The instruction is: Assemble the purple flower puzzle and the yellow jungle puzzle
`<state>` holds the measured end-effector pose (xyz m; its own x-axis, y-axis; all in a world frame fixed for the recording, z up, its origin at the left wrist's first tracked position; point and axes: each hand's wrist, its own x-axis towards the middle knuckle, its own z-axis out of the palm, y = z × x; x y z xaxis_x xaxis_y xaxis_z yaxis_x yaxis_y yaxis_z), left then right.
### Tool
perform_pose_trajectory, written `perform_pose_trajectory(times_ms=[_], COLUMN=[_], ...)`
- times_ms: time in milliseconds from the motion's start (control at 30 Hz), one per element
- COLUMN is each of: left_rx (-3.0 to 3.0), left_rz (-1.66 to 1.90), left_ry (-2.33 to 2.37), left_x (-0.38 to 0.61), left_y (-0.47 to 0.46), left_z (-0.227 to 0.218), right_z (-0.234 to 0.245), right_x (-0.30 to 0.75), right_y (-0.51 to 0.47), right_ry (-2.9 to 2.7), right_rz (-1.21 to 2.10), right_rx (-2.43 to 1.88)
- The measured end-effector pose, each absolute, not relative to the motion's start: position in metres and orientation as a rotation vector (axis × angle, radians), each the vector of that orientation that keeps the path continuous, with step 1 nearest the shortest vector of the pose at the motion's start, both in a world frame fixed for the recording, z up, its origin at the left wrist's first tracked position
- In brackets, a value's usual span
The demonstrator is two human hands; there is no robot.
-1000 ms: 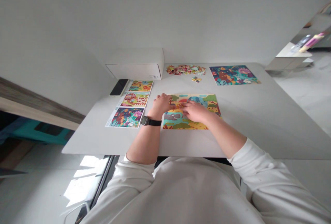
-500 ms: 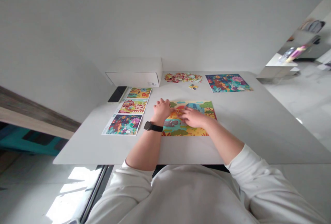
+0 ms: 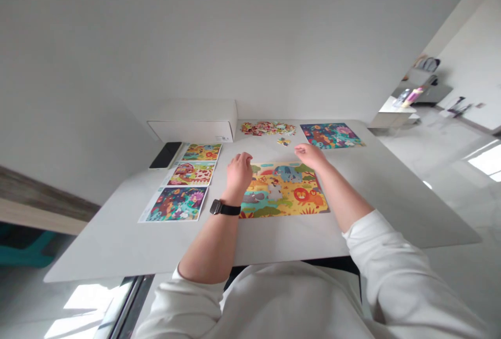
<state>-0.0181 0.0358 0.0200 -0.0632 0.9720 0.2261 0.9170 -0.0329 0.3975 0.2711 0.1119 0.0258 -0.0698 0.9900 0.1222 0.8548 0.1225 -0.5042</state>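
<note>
An animal jigsaw puzzle [image 3: 266,206] with lions, an elephant and a hippo lies flat in front of me; a whitish patch shows near its middle. My left hand [image 3: 239,171], a black watch on its wrist, is at the puzzle's upper left edge with its fingers curled; what is inside them, if anything, is hidden. Over the table past the upper right corner, my right hand [image 3: 310,155] has its fingers drawn together, and I see nothing in them. A few loose puzzle pieces [image 3: 284,141] lie just left of its fingertips.
A heap of puzzle pieces [image 3: 268,128] lies by the wall, beside a white box [image 3: 191,129]. A dark blue puzzle picture [image 3: 332,135] is at the back right. On the left are a phone [image 3: 166,155] and a sheet of three pictures [image 3: 178,204]. The table [image 3: 376,188] ends on the right.
My right hand has lifted off the puzzle and moved away from me, toward the loose pieces, its fingers closing. My left hand stays by the left edge. The view has shifted slightly.
</note>
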Motion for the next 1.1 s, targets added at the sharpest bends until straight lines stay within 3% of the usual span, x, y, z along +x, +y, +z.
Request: perform_pose_trajectory(times_ms=[133,433,733,1100], left_rx=[2.046,2.038,2.077,2.082], left_rz=[0.654,0.445,0.421,0.504], left_ry=[1.954,1.965,2.034,1.943], left_x=[-0.009,-0.007,-0.006,-0.004], left_y=[0.032,0.028,0.027,0.028], left_z=[0.028,0.030,0.028,0.027], right_z=[0.025,0.009,0.004,0.023], right_x=[0.272,0.242,0.237,0.248], right_y=[0.155,0.213,0.225,0.183], right_ry=[-1.933,-1.961,-1.870,-1.608], right_rz=[0.337,0.305,0.404,0.549], right_rx=[-2.093,-2.203,-2.198,-1.833])
